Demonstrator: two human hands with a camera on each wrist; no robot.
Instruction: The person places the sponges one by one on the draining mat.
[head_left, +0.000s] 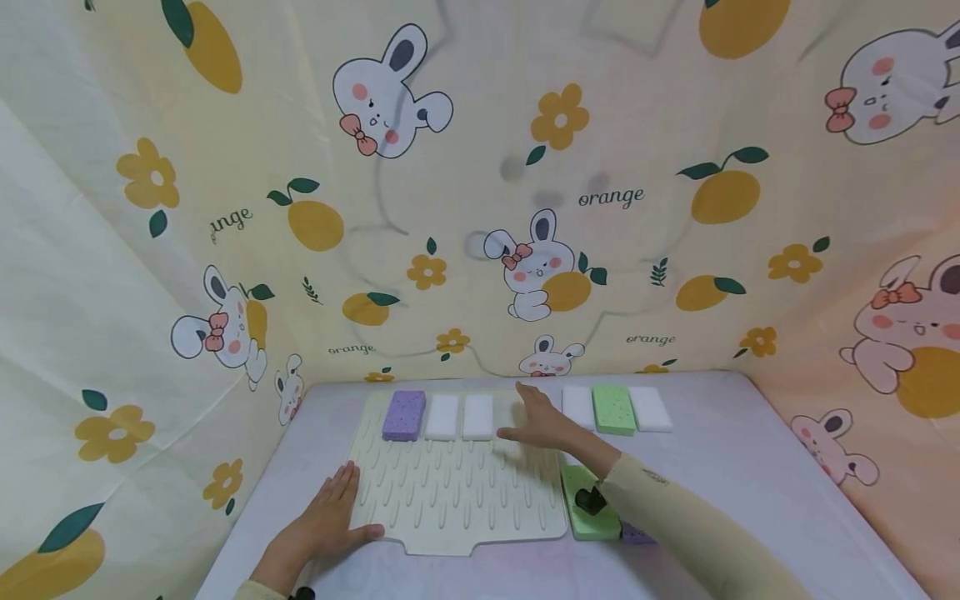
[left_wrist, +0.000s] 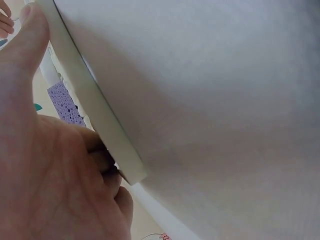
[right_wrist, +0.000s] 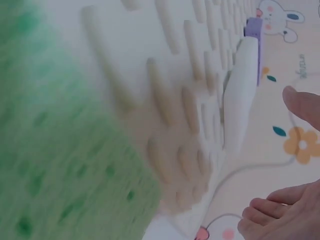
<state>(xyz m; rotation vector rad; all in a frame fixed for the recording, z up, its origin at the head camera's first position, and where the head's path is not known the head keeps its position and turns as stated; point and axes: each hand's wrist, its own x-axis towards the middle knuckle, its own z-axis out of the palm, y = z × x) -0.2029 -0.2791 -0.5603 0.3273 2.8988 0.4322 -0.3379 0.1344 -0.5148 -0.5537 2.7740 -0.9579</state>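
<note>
1. Head view: the right hand (head_left: 542,423) reaches across the far edge of the ridged cream mat (head_left: 457,492), fingers released and spread, and appears to cover a white sponge. It sits just right of two white sponges (head_left: 460,417) and a purple sponge (head_left: 404,414). The left hand (head_left: 330,517) lies flat on the mat's near left corner, fingers straight. Best to keep that corner pinned while the row is squared up.
2. Left wrist view: the left hand's fingers (left_wrist: 107,160) touch the mat's rim (left_wrist: 95,112); nothing is gripped.
3. Right wrist view: the right hand's fingers (right_wrist: 265,212) hang loose. The white sponge (right_wrist: 240,95) looks soft, blocky and plain beside the ridges.
</note>
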